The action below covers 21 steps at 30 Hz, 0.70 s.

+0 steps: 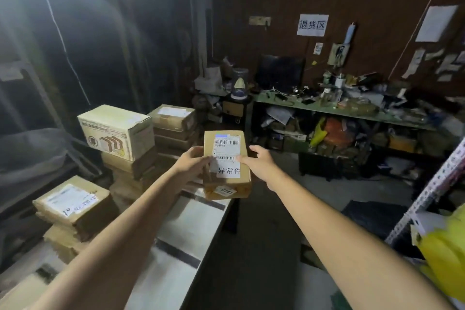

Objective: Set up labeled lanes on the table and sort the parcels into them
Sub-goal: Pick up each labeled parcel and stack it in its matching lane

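Note:
A small brown cardboard parcel (226,138) with barcode labels and a white sticker of printed characters hangs in the air above the far end of the white table (176,229). My left hand (193,162) grips its left edge, thumb on the top face. My right hand (259,161) grips its right edge. Black tape strips (178,253) cross the tabletop and split it into lanes. Stacks of brown parcels (75,206) lie on the table's left side, and more parcels (173,121) are piled at its far end beside a printed carton (118,131).
A cluttered green shelf bench (339,111) stands against the brown back wall under a white paper sign (312,24). A perforated metal rack post (427,194) and a yellow bag (445,254) are at the right. Dark floor lies between table and bench.

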Each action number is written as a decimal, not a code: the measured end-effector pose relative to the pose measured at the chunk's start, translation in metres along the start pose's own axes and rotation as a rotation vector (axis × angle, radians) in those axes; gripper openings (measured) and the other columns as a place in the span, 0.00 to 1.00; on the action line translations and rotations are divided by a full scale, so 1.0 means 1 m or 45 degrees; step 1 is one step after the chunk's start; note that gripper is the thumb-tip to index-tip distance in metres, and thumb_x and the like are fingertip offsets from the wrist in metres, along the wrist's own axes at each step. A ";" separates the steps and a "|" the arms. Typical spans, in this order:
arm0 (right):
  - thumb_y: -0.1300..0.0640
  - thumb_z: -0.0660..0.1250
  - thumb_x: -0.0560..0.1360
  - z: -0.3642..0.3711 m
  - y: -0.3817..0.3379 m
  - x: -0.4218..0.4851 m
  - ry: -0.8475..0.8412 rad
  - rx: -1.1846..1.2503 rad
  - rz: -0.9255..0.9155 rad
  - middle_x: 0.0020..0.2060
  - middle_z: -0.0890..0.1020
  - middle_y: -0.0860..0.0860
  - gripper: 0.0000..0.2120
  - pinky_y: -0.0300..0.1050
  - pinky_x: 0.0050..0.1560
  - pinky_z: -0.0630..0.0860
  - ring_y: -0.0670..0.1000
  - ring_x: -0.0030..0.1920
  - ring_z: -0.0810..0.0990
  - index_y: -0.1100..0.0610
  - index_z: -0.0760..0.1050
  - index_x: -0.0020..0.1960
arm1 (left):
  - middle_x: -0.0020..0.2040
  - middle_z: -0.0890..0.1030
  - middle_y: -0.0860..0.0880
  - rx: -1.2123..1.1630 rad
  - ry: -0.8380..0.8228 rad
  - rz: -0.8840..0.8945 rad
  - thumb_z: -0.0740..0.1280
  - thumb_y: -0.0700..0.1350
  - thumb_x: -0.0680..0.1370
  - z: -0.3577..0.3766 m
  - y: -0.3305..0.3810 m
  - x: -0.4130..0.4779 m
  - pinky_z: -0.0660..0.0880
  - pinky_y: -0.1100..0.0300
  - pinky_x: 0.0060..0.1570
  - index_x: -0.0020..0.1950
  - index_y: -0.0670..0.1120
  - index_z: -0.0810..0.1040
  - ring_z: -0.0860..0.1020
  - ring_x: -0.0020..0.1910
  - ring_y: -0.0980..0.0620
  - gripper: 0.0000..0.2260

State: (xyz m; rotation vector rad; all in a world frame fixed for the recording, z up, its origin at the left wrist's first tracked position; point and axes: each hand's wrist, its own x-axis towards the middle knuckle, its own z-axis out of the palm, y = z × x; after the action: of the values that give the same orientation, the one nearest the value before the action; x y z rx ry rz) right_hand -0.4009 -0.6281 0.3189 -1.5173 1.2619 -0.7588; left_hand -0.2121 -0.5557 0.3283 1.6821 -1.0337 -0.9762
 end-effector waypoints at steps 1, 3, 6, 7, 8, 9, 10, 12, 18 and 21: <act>0.52 0.73 0.76 -0.003 -0.003 0.018 0.007 -0.018 0.003 0.73 0.68 0.55 0.33 0.42 0.57 0.68 0.52 0.67 0.72 0.56 0.64 0.77 | 0.47 0.79 0.52 -0.024 0.002 -0.007 0.69 0.43 0.79 0.002 0.001 0.022 0.79 0.61 0.30 0.70 0.44 0.72 0.80 0.42 0.54 0.19; 0.52 0.73 0.76 -0.006 -0.005 0.055 0.006 -0.036 0.009 0.73 0.68 0.56 0.33 0.42 0.57 0.69 0.53 0.68 0.72 0.56 0.65 0.76 | 0.46 0.80 0.51 -0.061 0.018 -0.031 0.70 0.43 0.79 0.005 0.002 0.062 0.75 0.65 0.26 0.72 0.43 0.72 0.79 0.40 0.55 0.21; 0.53 0.73 0.76 -0.008 -0.002 0.106 -0.038 -0.023 0.049 0.72 0.68 0.56 0.33 0.42 0.54 0.69 0.52 0.66 0.73 0.55 0.64 0.77 | 0.44 0.79 0.51 -0.049 0.060 -0.062 0.69 0.42 0.80 0.013 0.000 0.116 0.73 0.67 0.23 0.71 0.42 0.72 0.78 0.37 0.55 0.20; 0.53 0.73 0.77 -0.007 -0.001 0.120 -0.050 -0.021 0.048 0.72 0.68 0.56 0.33 0.42 0.54 0.69 0.52 0.65 0.73 0.55 0.64 0.77 | 0.44 0.79 0.51 -0.034 0.081 -0.069 0.69 0.41 0.80 0.015 -0.001 0.130 0.72 0.68 0.23 0.71 0.42 0.72 0.77 0.35 0.55 0.19; 0.53 0.72 0.77 -0.007 0.000 0.138 -0.064 -0.020 0.042 0.72 0.68 0.56 0.33 0.42 0.54 0.69 0.51 0.63 0.73 0.55 0.64 0.77 | 0.44 0.79 0.50 -0.022 0.105 -0.074 0.68 0.41 0.80 0.017 -0.001 0.145 0.71 0.69 0.23 0.71 0.42 0.73 0.76 0.34 0.55 0.19; 0.53 0.72 0.77 -0.008 0.003 0.155 -0.083 -0.032 0.047 0.72 0.69 0.56 0.32 0.43 0.53 0.70 0.51 0.62 0.73 0.55 0.64 0.77 | 0.46 0.79 0.49 -0.014 0.125 -0.080 0.68 0.41 0.80 0.019 -0.003 0.160 0.71 0.68 0.24 0.70 0.42 0.73 0.76 0.34 0.56 0.18; 0.53 0.72 0.77 -0.006 0.007 0.175 -0.113 -0.040 0.054 0.72 0.68 0.56 0.32 0.43 0.53 0.72 0.51 0.61 0.74 0.55 0.64 0.77 | 0.48 0.79 0.48 -0.006 0.146 -0.088 0.68 0.41 0.80 0.022 -0.006 0.176 0.73 0.67 0.26 0.70 0.41 0.73 0.76 0.35 0.56 0.19; 0.54 0.73 0.77 -0.003 0.016 0.210 -0.170 -0.052 0.069 0.72 0.69 0.57 0.33 0.46 0.55 0.76 0.53 0.63 0.76 0.55 0.63 0.77 | 0.52 0.79 0.48 0.007 0.179 -0.128 0.69 0.43 0.80 0.027 -0.013 0.202 0.75 0.63 0.32 0.72 0.42 0.72 0.78 0.38 0.55 0.21; 0.56 0.72 0.77 0.014 0.044 0.324 -0.397 -0.095 0.074 0.69 0.73 0.56 0.31 0.49 0.56 0.78 0.56 0.65 0.77 0.56 0.64 0.77 | 0.55 0.78 0.48 -0.065 0.331 -0.360 0.67 0.46 0.81 0.049 -0.034 0.273 0.81 0.57 0.36 0.74 0.45 0.69 0.81 0.41 0.53 0.22; 0.56 0.71 0.78 0.019 0.055 0.369 -0.531 -0.123 0.087 0.69 0.73 0.56 0.30 0.42 0.45 0.77 0.54 0.62 0.77 0.56 0.64 0.77 | 0.54 0.80 0.48 -0.111 0.414 -0.453 0.67 0.46 0.81 0.060 -0.041 0.300 0.82 0.55 0.37 0.75 0.47 0.68 0.81 0.42 0.52 0.23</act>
State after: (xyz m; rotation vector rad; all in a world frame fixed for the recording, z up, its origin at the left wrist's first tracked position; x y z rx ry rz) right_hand -0.3049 -0.9741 0.2170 -1.5998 1.0384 -0.3155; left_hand -0.1576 -0.8412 0.2248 1.9112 -0.4814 -0.9120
